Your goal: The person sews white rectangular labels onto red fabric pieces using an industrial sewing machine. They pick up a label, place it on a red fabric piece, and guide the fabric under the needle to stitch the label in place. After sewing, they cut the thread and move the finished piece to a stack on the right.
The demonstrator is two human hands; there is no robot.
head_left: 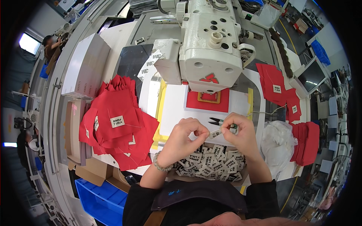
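Note:
My left hand point(186, 137) and my right hand point(239, 133) face each other over the white work surface, fingertips pinched on a small printed label point(215, 133) held between them. Black-bladed thread snips point(215, 121) show just beyond the label, their green handles partly behind my right fingers; whether those fingers touch them I cannot tell. Below my hands a box of loose black-and-white labels point(203, 164) spreads between my forearms. Ahead, a red fabric piece point(222, 103) lies under the head of a white sewing machine point(207, 60), with a small yellow frame point(209, 96) on it.
Piles of red pieces with labels lie left point(117, 139) and right point(269, 84), with a red stack point(305, 143) and white crumpled material point(275, 147) at the right. A white box point(85, 66) stands back left, a blue bin point(100, 199) lower left. A co-worker point(51, 49) is far left.

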